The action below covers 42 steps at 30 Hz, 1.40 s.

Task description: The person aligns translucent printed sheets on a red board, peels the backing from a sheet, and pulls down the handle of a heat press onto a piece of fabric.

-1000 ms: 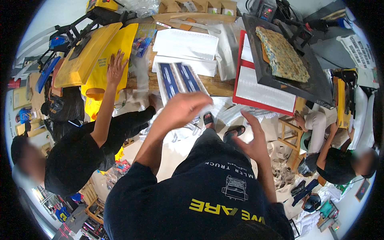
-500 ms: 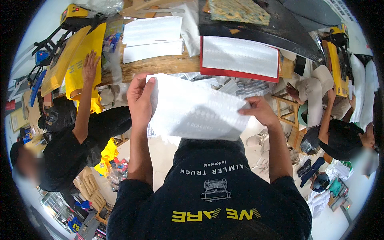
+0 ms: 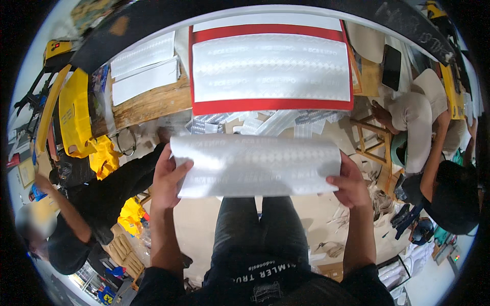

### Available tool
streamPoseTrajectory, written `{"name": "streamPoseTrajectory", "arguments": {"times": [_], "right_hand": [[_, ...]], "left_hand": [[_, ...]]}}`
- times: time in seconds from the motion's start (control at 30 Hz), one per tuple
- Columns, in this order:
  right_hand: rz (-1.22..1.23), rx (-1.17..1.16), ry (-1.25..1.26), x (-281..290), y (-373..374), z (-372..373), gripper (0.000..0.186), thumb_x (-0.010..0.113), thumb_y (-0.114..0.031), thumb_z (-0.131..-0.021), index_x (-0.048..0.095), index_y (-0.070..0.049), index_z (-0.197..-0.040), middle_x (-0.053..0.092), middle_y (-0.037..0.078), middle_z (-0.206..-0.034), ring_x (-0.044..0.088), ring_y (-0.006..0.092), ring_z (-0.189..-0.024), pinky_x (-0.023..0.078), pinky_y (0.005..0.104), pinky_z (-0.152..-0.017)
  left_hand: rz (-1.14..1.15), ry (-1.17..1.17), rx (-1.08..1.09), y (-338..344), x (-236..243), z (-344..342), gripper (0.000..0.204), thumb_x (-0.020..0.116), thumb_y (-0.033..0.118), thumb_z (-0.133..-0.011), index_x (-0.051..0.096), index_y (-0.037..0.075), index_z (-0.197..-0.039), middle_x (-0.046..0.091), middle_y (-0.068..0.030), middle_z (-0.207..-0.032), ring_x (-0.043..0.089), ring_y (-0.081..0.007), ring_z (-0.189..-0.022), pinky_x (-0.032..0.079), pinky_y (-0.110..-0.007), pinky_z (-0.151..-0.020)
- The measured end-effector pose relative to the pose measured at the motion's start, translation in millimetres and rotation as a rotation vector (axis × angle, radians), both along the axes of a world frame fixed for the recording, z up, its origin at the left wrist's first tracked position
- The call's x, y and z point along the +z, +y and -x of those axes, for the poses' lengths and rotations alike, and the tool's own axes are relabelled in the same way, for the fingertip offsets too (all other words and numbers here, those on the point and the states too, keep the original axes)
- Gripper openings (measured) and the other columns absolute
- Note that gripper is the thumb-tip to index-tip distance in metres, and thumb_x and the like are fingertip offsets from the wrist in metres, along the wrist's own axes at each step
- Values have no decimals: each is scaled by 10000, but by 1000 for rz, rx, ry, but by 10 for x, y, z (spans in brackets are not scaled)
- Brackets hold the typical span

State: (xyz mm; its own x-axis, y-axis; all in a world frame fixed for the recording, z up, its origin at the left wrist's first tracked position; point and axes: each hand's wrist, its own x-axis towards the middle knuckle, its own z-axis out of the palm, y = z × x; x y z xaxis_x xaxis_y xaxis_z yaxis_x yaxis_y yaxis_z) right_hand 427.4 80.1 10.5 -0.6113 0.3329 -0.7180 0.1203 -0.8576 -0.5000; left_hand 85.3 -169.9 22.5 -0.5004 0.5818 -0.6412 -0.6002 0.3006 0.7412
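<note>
A white sheet with faint repeated print [image 3: 255, 166] is held level by both my hands, below the table edge in the view. My left hand [image 3: 166, 181] grips its left end, thumb on top; my right hand [image 3: 349, 183] pinches the right end. Beyond it lies a red board [image 3: 270, 106] bearing a similar patterned white sheet [image 3: 270, 66] and part of another behind. Stacked white sheets [image 3: 143, 86] rest on the wooden table [image 3: 132, 109] to the left. A dark press plate [image 3: 418, 30] spans the top of the view.
A co-worker in black [image 3: 71, 245] is on the left near yellow fabric [image 3: 74, 117]; another person [image 3: 449, 199] is on the right by a wooden stool [image 3: 370, 148]. A black phone [image 3: 392, 66] lies at the right. Paper scraps [image 3: 255, 122] lie below the table.
My hands, empty and apart a second ago, took hold of the sheet and now hold it level. The view shifted toward the red board. The left co-worker's hand left the yellow fabric.
</note>
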Motion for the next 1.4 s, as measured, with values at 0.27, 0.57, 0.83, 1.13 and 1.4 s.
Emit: {"name": "streamPoseTrajectory", "arguments": {"times": [0.27,0.57,0.83,1.13,1.4], "right_hand": [[-748,-141,56,-9,462,259,842,808,97,-709,486,-12,-1479,639,132,-1340,623,252,-1235,524,400,-1017],[-1313,56,-199,38,1990,1352,382,626,-80,-956,578,20,-1321,704,182,-1089,705,245,-918,581,356,-819],[-2110,100,-667,-433,2740,1766,361,576,-301,-976,683,-50,-1213,676,251,-1266,601,423,-1244,465,510,-1026],[-2267,232,-708,-615,2757,1761,438,649,-216,-966,580,31,-1321,699,194,-1145,655,298,-1020,541,370,-907],[-2347,291,-505,-672,2554,2179,301,543,-260,-983,729,-77,-1132,733,206,-1154,670,429,-1112,497,514,-1001]], "left_hand": [[-174,340,-173,262,107,181,1114,796,-102,-706,205,56,-1638,507,-123,-1519,501,-272,-1405,395,-424,-1174],[-223,607,-269,1894,-246,1623,600,707,-35,-884,461,-25,-1432,637,-229,-1307,674,-240,-1125,548,-330,-976],[-253,861,-416,2801,-802,2373,313,741,65,-922,698,22,-1229,680,-142,-1266,700,-246,-1051,590,-360,-895],[225,1510,-426,2835,-691,2073,366,798,322,-879,760,112,-1177,723,-129,-1179,705,-240,-1088,557,-407,-938],[266,1843,-527,2858,-850,1821,557,585,527,-1002,558,274,-1497,486,-124,-1571,432,-323,-1475,361,-477,-1199]]}}
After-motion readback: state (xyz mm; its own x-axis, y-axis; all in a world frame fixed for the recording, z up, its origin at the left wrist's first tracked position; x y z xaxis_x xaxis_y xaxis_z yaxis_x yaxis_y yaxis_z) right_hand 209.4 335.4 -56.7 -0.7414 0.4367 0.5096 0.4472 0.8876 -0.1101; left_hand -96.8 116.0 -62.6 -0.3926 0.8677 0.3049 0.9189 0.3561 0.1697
